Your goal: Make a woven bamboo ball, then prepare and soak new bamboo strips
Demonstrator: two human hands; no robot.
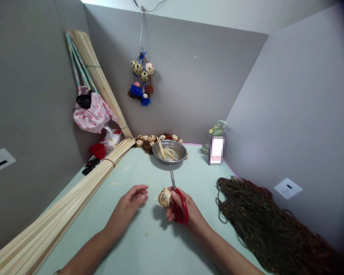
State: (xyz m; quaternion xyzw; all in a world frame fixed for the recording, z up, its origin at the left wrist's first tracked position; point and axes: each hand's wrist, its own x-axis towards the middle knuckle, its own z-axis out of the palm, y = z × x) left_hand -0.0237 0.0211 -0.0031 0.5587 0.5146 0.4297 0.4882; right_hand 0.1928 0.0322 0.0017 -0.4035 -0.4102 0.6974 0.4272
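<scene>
My right hand (pixel 186 204) is closed around a pair of red-handled scissors (pixel 182 214), whose metal blades point away from me, toward the metal bowl. The same hand pinches a small woven ball (pixel 164 198) of pale strips, with round openings in its weave, between thumb and fingers. To the left of the ball is my left hand (pixel 133 198), its fingers loosely bent and thumb apart, holding nothing. A gap separates it from the ball. Part of the ball's right side is hidden by my right fingers.
A metal bowl (pixel 170 159) holds pale strips. Long bundled strips (pixel 83 194) run along the left, beside a red cup (pixel 98 151). Dark cord (pixel 255 221) lies at right, with a jug (pixel 206 143) and a blurred-screen phone (pixel 217 151) behind. Finished balls (pixel 143 68) hang above.
</scene>
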